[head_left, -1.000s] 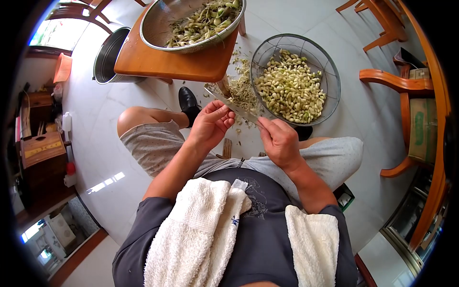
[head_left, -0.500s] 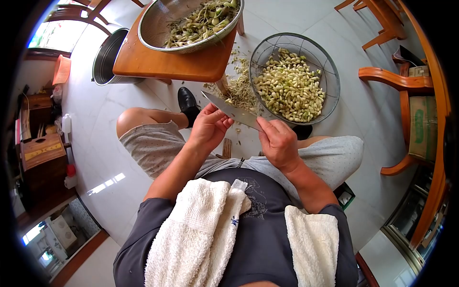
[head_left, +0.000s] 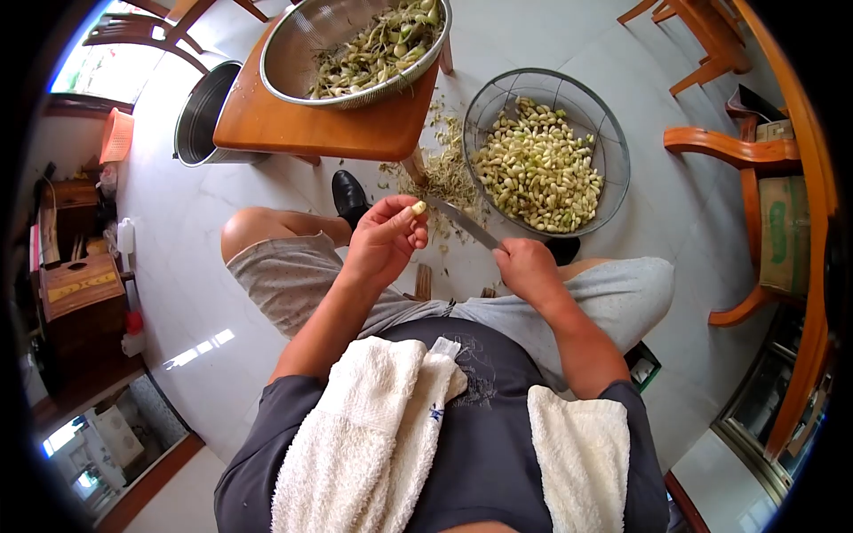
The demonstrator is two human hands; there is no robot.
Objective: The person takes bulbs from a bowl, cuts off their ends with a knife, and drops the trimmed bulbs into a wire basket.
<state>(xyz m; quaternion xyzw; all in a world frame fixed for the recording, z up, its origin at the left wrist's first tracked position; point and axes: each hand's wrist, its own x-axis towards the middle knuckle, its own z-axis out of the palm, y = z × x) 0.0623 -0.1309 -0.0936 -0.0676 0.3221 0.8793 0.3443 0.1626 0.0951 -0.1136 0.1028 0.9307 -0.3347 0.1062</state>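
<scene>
Between the thumb and fingers of my left hand [head_left: 384,240] is a small pale bulb [head_left: 418,208]. My right hand [head_left: 529,269] grips the handle of a knife [head_left: 466,223], whose blade points up and left toward the bulb, close to it but apart. Beyond my hands, a round wire basket [head_left: 619,133] on the floor holds many peeled pale bulbs [head_left: 539,164]. A metal colander [head_left: 283,75] with untrimmed bulbs and stems [head_left: 382,53] rests on a wooden stool [head_left: 311,124]. Trimmed scraps [head_left: 449,173] lie on the floor beside the basket.
A metal bucket [head_left: 197,120] stands left of the stool. My black shoe [head_left: 349,191] is below the stool. Wooden chair parts [head_left: 733,147] and a cardboard box [head_left: 784,235] are at the right. An orange basket [head_left: 116,136] and a wooden box [head_left: 82,284] are at the left.
The knife has swung away from my left fingers, its blade now narrower in view. My right hand has moved slightly right and down. The bulb in my left hand now shows clearly.
</scene>
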